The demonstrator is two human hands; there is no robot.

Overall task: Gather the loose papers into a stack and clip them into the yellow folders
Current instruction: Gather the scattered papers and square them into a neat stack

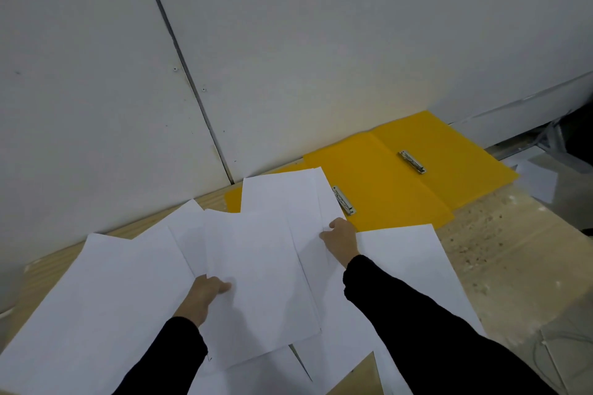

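Both hands (pixel 205 293) pinching loose papers (pixel 256 266), wooden tabletop (pixel 500 253), yellow folders (pixel 385 183), grey wall (pixel 288 42)

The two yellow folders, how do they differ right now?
The near yellow folder is partly covered by a white sheet; the far yellow folder is bare, overlapped only by the near folder. The near folder's metal clip lies beside the right hand; the far folder's clip is farther from it. Both lie open and flat, no papers clipped in.
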